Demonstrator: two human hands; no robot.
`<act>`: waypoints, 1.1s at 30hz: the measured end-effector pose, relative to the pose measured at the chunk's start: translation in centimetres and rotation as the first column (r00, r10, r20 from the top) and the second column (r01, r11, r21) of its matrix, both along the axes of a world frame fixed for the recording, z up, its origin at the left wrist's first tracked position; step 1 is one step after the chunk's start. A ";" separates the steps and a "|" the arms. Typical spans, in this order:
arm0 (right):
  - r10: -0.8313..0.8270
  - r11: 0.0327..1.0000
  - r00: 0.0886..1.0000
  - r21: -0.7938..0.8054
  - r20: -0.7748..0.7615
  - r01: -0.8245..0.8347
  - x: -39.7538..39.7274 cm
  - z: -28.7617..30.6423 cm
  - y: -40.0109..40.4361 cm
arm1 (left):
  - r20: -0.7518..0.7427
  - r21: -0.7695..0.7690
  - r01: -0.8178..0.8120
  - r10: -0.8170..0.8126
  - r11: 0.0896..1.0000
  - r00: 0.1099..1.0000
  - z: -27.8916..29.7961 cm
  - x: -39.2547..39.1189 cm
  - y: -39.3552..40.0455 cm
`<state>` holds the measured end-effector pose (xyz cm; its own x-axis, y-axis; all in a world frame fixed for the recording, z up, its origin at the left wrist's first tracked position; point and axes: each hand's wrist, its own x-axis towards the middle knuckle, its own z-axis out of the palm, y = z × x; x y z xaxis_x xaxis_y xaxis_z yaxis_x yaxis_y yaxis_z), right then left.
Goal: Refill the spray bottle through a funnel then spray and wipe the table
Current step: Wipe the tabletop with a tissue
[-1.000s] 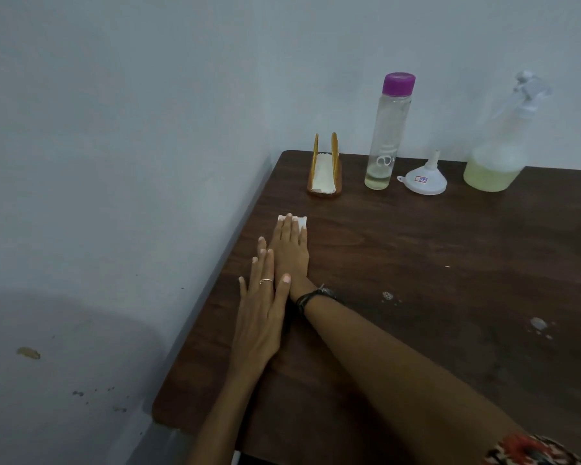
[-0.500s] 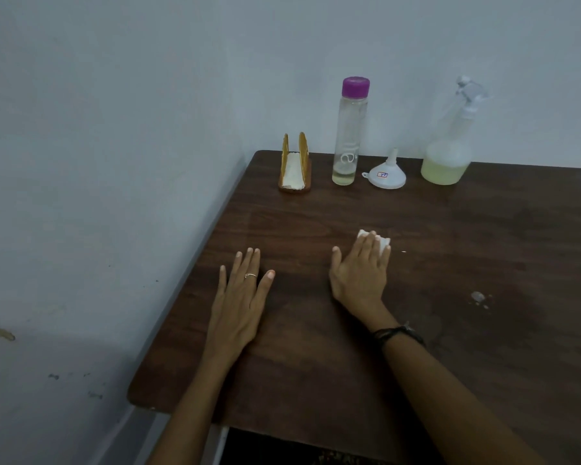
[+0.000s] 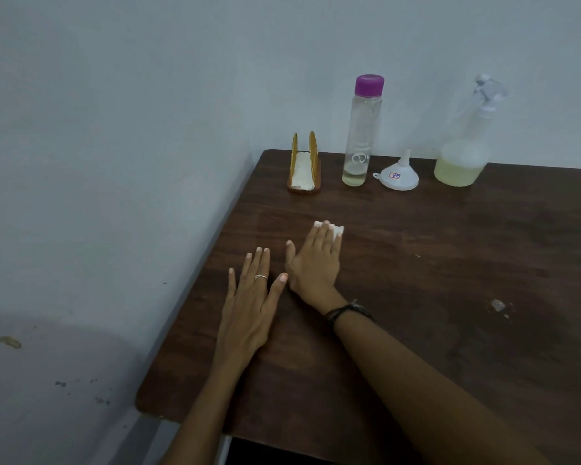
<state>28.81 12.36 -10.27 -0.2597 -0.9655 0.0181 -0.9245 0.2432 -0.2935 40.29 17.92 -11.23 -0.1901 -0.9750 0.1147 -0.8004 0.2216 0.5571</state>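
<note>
My right hand (image 3: 316,263) lies flat on the dark wooden table (image 3: 433,297), its straight fingers pressing a folded white tissue (image 3: 336,230) whose edge shows past the fingertips. My left hand (image 3: 252,303), with a ring, rests flat on the table just left of it, the thumb close to my right hand. At the back stand the clear spray bottle (image 3: 467,152) with pale yellow liquid, a white funnel (image 3: 398,174) upside down, and a tall clear bottle (image 3: 361,135) with a purple cap.
A wooden napkin holder (image 3: 304,169) with white napkins stands at the back left corner. A grey wall runs along the table's left and back edges. A small whitish spot (image 3: 498,305) marks the table at the right.
My right hand with the tissue swept right from the table's left side, then came back left beside my left hand. My left hand stayed flat on the table.
</note>
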 end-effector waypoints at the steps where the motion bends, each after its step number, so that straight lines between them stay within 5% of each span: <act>1: 0.034 0.999 0.999 0.008 -0.004 -0.034 0.8 0.1 -0.6 | 0.003 0.008 0.008 -0.008 1.000 1.000 0.1 -0.1 0.0; 8: 0.253 0.967 0.967 0.016 -0.027 -0.253 1.8 0.2 -1.7 | 0.032 0.032 0.021 -0.022 0.999 0.999 0.6 -0.3 0.2; 13: 0.172 0.985 0.984 -0.012 0.041 -0.172 -0.3 0.3 -0.7 | 0.181 -0.035 -0.013 0.019 0.999 0.983 0.7 -0.8 0.8; 18: 0.099 0.995 0.995 0.008 0.016 -0.099 -5.6 0.4 0.1 | 0.175 -0.104 0.168 -0.149 0.980 0.973 0.6 -5.5 5.6; 33: 0.044 0.999 0.999 -0.007 -0.015 -0.044 -18.3 0.2 2.8 | 0.407 -0.040 0.276 -0.237 0.960 0.882 -0.3 -17.8 12.4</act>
<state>10.53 15.15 -10.06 -0.2167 -0.9758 0.0284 -0.9386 0.2002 -0.2810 22.45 30.31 -11.53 -0.4804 -0.8746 0.0658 -0.8576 0.4841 0.1735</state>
